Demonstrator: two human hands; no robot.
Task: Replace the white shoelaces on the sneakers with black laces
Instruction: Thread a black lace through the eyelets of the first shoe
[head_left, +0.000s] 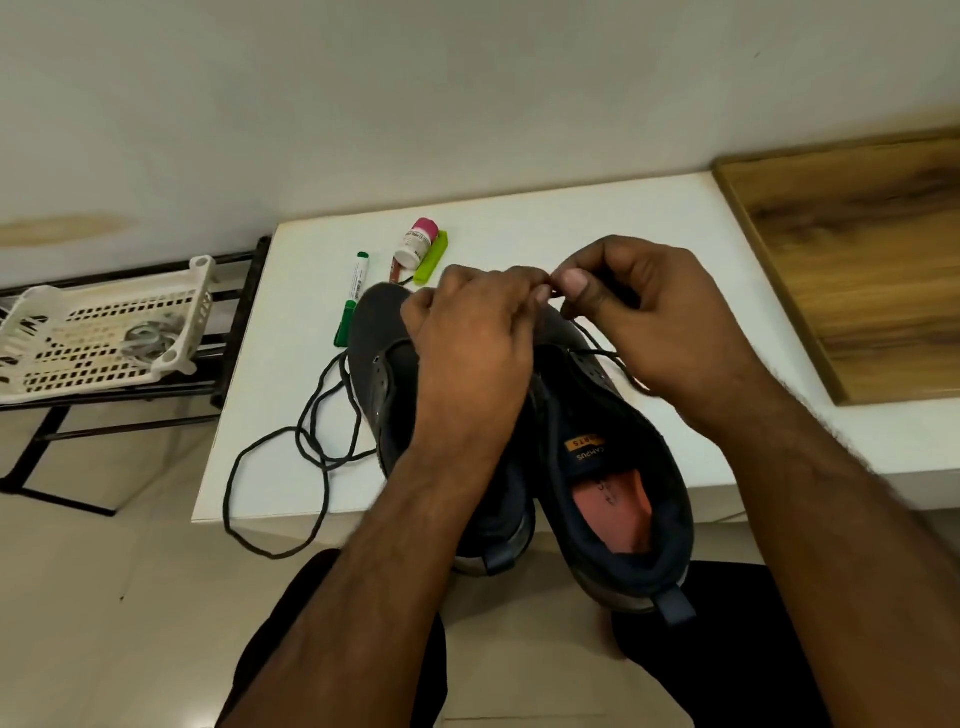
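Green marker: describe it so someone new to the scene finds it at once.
Start at the white table holding the two dark sneakers. Just beyond the left sneaker's toe lie a few small items; the green marker is the leftmost, a long white barrel with green ends. The small bottle beside it has a pink cap, and the lime-green clip is short and flat.

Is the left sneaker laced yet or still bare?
Bare where visible: the left sneaker shows empty eyelets, and a loose black lace lies beside it. The left hand hides the rest.

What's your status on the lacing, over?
Both hands, left hand and right hand, pinching black lace above right sneaker. Spare lace loose beside left sneaker. Nothing blocking.
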